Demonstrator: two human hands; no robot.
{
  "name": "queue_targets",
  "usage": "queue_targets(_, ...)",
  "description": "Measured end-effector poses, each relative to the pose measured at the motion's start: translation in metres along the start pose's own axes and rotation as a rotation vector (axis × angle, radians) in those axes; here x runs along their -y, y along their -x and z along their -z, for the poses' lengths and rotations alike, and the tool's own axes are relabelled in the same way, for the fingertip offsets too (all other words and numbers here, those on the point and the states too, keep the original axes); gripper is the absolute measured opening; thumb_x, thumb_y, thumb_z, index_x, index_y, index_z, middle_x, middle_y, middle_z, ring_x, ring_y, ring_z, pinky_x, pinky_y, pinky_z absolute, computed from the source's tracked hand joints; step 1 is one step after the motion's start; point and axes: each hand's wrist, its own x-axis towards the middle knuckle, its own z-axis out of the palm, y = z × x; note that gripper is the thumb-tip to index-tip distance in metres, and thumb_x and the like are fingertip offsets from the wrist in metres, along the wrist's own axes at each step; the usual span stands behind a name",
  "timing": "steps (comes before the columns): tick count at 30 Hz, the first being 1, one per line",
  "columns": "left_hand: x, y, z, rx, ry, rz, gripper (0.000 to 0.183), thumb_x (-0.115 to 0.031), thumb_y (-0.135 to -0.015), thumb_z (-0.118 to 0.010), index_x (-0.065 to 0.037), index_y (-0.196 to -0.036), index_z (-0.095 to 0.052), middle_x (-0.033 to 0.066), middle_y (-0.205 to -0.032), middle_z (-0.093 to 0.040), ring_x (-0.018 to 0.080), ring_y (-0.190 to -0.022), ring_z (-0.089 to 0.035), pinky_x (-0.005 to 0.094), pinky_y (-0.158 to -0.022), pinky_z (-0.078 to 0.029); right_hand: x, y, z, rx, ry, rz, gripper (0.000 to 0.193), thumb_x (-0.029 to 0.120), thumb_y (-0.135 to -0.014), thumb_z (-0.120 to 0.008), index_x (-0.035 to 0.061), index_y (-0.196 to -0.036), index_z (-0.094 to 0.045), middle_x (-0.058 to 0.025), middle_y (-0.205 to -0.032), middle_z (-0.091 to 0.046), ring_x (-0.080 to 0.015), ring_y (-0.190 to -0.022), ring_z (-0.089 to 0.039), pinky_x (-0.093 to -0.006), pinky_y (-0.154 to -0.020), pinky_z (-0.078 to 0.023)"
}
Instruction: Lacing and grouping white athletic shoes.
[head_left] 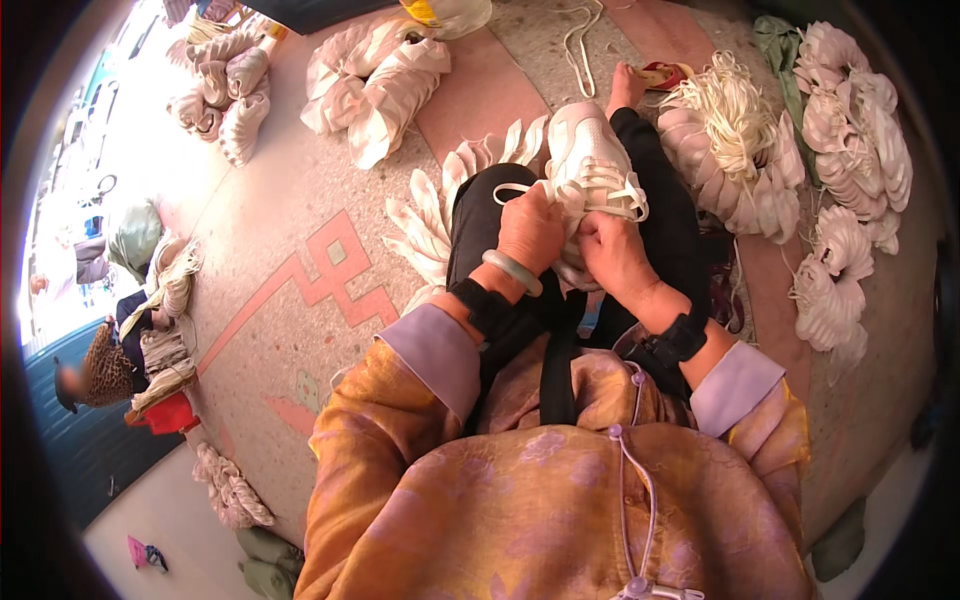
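A white shoe upper [583, 140] lies over my lap between my knees, its toe pointing away from me. White shoelace [607, 180] runs in rows across its front. My left hand [530, 228] is closed at the upper's left side, pinching the lace, and a loop of it stands out above the fingers. At the near right side my right hand [615, 255] is closed against the upper's edge. Its fingertips are partly hidden. Left of my knee, a fanned row of white shoe uppers [425, 225] rests on the floor.
To the right lies a bundle of uppers with loose cream laces [735, 115], beside more stacked uppers [850, 130]. Further bundles [378, 85] sit ahead on the patterned floor [290, 300]. A bare foot [625, 88] shows ahead. Another person [105, 365] sits at the far left.
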Motion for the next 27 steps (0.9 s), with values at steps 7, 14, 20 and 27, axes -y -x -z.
queue_targets(7, -0.001, -0.007, 0.005, 0.087, 0.077, -0.034, 0.015, -0.015, -0.078, -0.058, 0.000, -0.078, -0.057, 0.0158, -0.061, -0.060, 0.0289, -0.053, -0.060, 0.0376, -0.048, -0.047, 0.015, 0.004, -0.006, -0.057, -0.521, -0.286, 0.012, 0.005, -0.082, -0.049, 0.0001, -0.083, -0.060, -0.0108, -0.061, -0.059, -0.0180, -0.045, -0.056, -0.0305, -0.045, -0.047)
queue_targets(14, -0.011, -0.002, 0.012, 0.213, 0.525, 0.414, 0.021, -0.016, -0.083, -0.057, -0.002, -0.068, -0.058, 0.0036, -0.054, -0.057, 0.0113, -0.040, -0.053, 0.0236, -0.035, -0.040, 0.014, -0.001, 0.000, 0.034, -0.735, -0.377, 0.012, 0.005, -0.086, -0.049, 0.0009, -0.086, -0.061, -0.0027, -0.059, -0.056, -0.0087, -0.044, -0.052, -0.0229, -0.040, -0.044)
queue_targets(20, -0.008, -0.003, -0.008, -0.053, -0.040, 0.017, 0.021, -0.018, -0.073, -0.058, 0.003, -0.074, -0.060, 0.0226, -0.063, -0.058, 0.0384, -0.066, -0.060, 0.0421, -0.060, -0.048, 0.013, 0.000, 0.001, 0.020, -0.733, -0.384, 0.013, 0.005, -0.086, -0.049, 0.0002, -0.083, -0.060, -0.0039, -0.058, -0.055, -0.0110, -0.043, -0.055, -0.0245, -0.039, -0.045)
queue_targets(27, -0.019, 0.002, -0.007, -0.012, 0.234, 0.221, 0.021, -0.016, -0.081, -0.052, 0.001, -0.069, -0.055, 0.0152, -0.056, -0.057, 0.0286, -0.051, -0.059, 0.0369, -0.046, -0.046, -0.006, 0.005, 0.009, -0.023, -0.468, -0.178, 0.016, 0.006, -0.083, -0.050, -0.0003, -0.070, -0.057, -0.0110, -0.053, -0.056, -0.0204, -0.041, -0.057, -0.0316, -0.040, -0.045)
